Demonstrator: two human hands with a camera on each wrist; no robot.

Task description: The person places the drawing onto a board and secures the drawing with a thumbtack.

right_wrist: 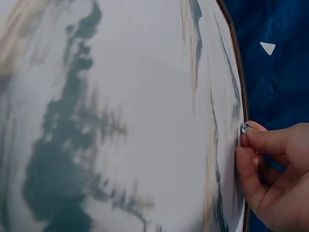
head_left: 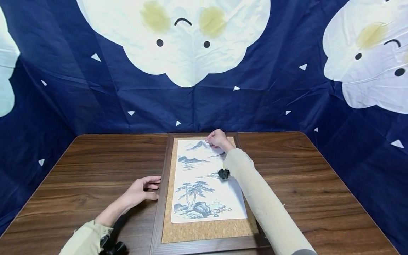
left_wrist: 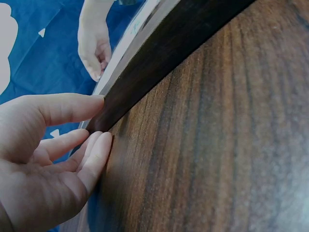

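Observation:
An ink landscape print [head_left: 191, 180] of mountains and trees lies on a cork board [head_left: 204, 232] with a brown wooden frame [head_left: 160, 209]. My right hand [head_left: 217, 139] is at the print's upper part, near the board's far edge. Between its thumb and index finger it pinches a small shiny push pin [right_wrist: 245, 129]; the pin's point is hidden. My left hand [head_left: 141, 191] is beside the frame's left side, thumb and fingers spread. In the left wrist view, that hand's fingertips [left_wrist: 99, 140] are right at the frame's outer edge.
The board lies on a dark wood-grain table [head_left: 287, 170], its far end close to the table's back edge. A navy cloth [head_left: 153, 95] with white cloud faces hangs behind and along both sides. My right sleeve [head_left: 264, 198] crosses over the board's right side.

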